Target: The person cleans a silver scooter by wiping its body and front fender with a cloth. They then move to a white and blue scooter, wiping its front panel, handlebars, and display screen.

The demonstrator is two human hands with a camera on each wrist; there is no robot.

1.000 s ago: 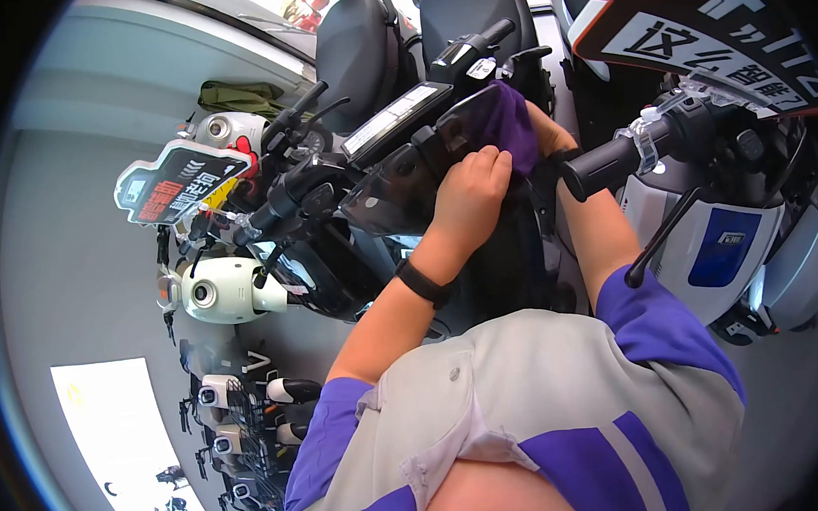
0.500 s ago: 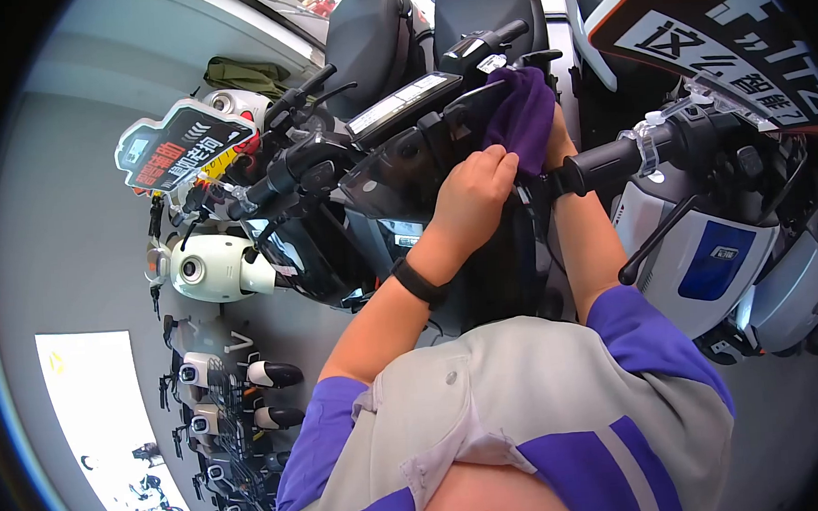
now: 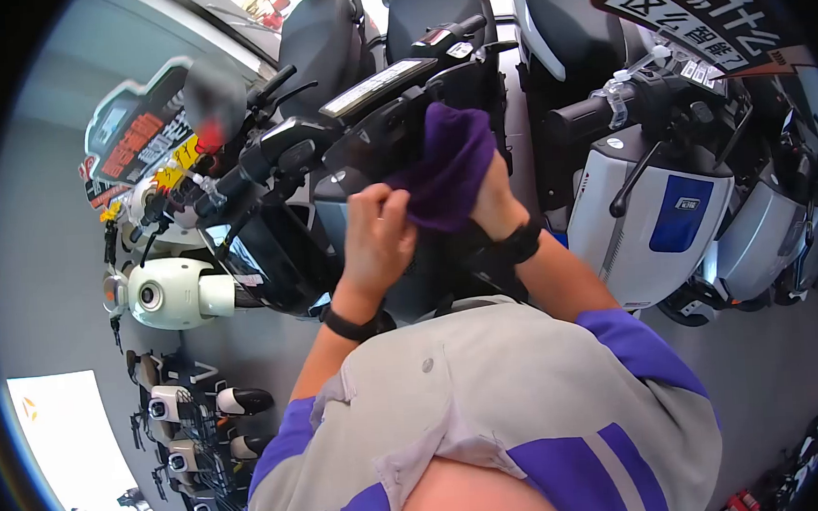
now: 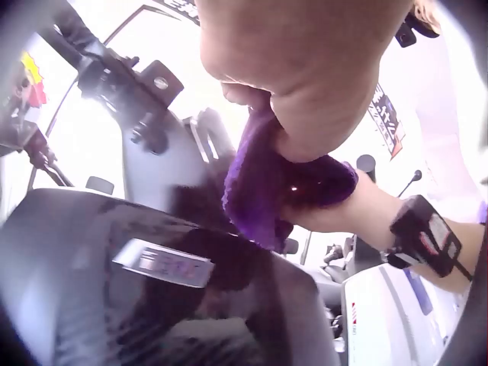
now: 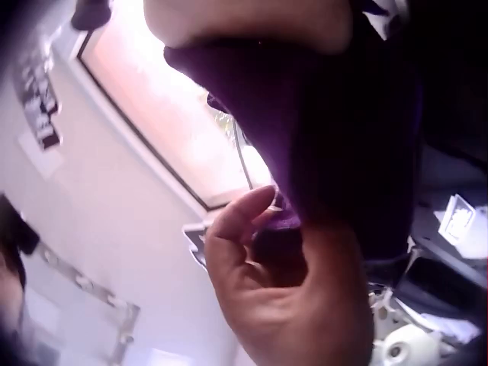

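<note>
Purple cloth point(image 3: 448, 169), bunched up, was held between both hands right over the dash of the black scooter point(image 3: 365, 155), so this looked like the wiping step of a scooter clean-up, paused to regather the rag. The left hand point(image 3: 377, 239) had its fingers curled around the lower edge of the cloth; the left wrist view showed the fabric pinched under the thumb point(image 4: 305, 114), hanging just above the dark tinted windscreen point(image 4: 152, 290). The right hand point(image 3: 492, 204) gripped the other side from behind, with the cloth draped over it, and the right wrist view confirmed fingers wrapped into the fabric point(image 5: 320, 152). A white and blue scooter point(image 3: 649, 203) was parked just beside on the right, and a small white one point(image 3: 172, 293) sat lower left. Judging from that, the next move probably called for folding the rag to a flat pad, then pressing it back onto the screen or display panel point(image 3: 375, 84) without snagging the handlebar levers.
</note>
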